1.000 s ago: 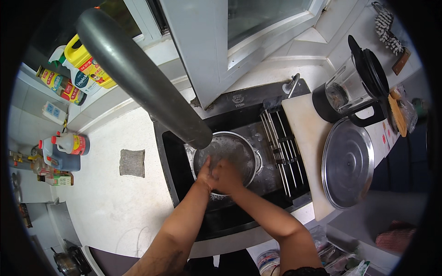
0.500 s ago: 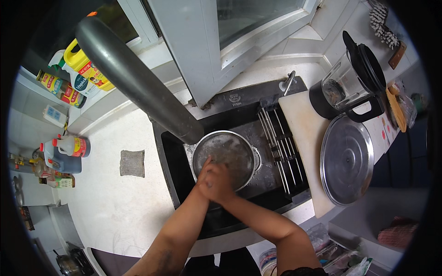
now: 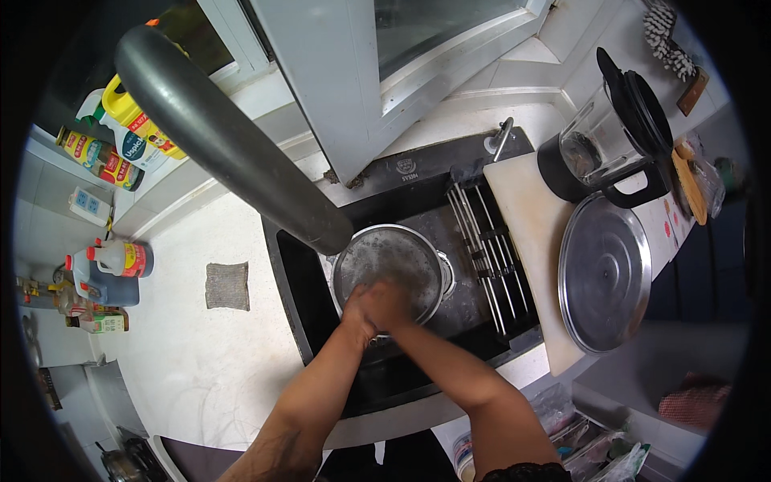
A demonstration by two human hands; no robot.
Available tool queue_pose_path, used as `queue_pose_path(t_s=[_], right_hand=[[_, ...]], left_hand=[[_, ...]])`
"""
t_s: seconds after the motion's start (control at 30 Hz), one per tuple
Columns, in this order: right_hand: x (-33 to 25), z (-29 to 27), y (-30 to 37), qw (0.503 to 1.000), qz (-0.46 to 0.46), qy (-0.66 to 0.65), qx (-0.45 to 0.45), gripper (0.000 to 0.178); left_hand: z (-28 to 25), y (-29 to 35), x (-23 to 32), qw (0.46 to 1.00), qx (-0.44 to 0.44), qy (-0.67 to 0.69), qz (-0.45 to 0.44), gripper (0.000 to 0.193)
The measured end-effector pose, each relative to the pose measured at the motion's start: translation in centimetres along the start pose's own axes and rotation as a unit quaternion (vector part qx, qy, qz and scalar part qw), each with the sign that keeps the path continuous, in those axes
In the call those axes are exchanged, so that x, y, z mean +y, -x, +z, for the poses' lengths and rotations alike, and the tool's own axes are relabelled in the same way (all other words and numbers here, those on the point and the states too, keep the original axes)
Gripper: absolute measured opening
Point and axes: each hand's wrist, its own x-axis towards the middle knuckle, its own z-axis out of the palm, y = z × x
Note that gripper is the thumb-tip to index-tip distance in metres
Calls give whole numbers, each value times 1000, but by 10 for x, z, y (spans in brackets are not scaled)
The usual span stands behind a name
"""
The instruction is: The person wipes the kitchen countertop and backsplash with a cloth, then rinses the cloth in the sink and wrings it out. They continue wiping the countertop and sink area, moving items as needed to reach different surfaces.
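Both hands (image 3: 377, 309) stay clasped on the steel pot (image 3: 389, 269), unmoved since before.

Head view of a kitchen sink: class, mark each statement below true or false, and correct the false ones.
1. Both hands are at the near rim of the steel pot in the sink. True; the left hand and the right hand are pressed together there.
2. A grey cloth lies on the counter left of the sink. True.
3. The large round lid sits on the pot. False; it lies on the white board right of the sink.
4. The blender jug stands inside the sink. False; it stands on the counter behind the lid.
5. Bottles stand at the counter's far left. True.
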Motion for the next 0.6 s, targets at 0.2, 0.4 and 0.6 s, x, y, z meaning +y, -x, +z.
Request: queue_pose_path(t_s=[0.2,0.4,0.6], right_hand=[[38,-9,-24,960,249,-127,21,24],[31,19,14,992,56,68,-88,25],[28,-39,-16,915,172,-138,-338,40]], left_hand=[[-67,-41,97,603,110,607,-506,65],[-70,-35,96,604,72,558,-564,79],[-71,-50,103,505,1,647,-571,74]])
